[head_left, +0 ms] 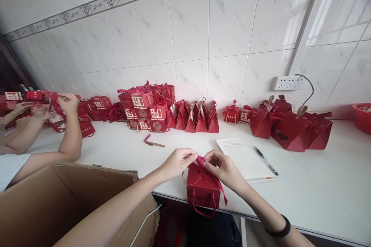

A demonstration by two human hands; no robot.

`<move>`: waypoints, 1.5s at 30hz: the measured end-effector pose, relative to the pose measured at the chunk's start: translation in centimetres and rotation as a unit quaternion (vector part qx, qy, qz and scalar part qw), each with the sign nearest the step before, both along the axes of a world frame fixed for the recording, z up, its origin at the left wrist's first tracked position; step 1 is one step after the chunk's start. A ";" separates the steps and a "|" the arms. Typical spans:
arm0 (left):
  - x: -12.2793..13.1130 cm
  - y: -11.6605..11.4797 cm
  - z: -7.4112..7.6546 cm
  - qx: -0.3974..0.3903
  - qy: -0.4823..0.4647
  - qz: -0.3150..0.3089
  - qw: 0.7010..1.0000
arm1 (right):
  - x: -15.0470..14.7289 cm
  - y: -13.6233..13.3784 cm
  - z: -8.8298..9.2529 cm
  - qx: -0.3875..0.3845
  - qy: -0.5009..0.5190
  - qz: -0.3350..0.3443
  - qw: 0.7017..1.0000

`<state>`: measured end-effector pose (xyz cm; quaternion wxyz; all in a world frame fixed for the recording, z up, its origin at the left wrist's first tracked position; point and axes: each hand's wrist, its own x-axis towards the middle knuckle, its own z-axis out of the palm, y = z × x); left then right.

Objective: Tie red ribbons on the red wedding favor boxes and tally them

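Observation:
A small red gift box [203, 189] stands upright at the table's front edge, a twisted red cord handle hanging down its near side. On its top is a red ribbon [201, 162] bunched into a bow or knot. My left hand [181, 163] pinches the ribbon from the left, thumb against fingers. From the right, my right hand [222, 166] pinches it too, with a black band on that wrist. One ribbon tail hangs down the box's right side. The exact form of the knot is partly hidden by my fingers.
Stacked red boxes [144, 112] and triangular red boxes [202, 117] line the wall. Right of me lie a notepad [246, 158], a pen [266, 161] and larger red boxes [292, 131]. A cardboard box [66, 200] stands left; beyond it, other people's hands [68, 104] handle red boxes.

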<state>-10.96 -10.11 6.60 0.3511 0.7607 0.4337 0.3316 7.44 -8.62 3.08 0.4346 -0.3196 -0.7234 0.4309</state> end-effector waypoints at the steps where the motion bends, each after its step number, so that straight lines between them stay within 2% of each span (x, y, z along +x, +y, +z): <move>1: 0.0 0.0 -0.1 -0.007 -0.008 0.001 1.000 | 0.0 0.0 0.0 0.001 -0.001 -0.003 1.000; 9: 0.1 0.0 -0.4 -0.032 -0.004 0.040 0.999 | 0.2 -0.1 0.1 0.006 -0.014 0.001 1.000; 14: -0.1 -0.1 0.1 -0.016 0.030 0.022 0.999 | 0.3 -0.1 0.2 0.030 -0.052 -0.005 0.998; 19: -0.1 -0.3 0.4 -0.050 0.004 -0.008 0.999 | 0.3 0.0 -0.1 0.019 -0.010 0.001 1.000; 26: -0.1 -0.3 0.5 -0.029 0.005 -0.001 1.000 | 0.4 -0.3 0.3 0.019 -0.061 0.002 0.998; 35: -0.2 -0.1 0.3 -0.044 0.000 0.006 0.999 | 0.4 -0.5 0.4 0.056 -0.059 0.025 0.996; 45: -0.3 -0.4 0.5 -0.049 0.014 0.017 0.999 | 0.4 -0.6 0.6 0.040 -0.084 -0.015 0.996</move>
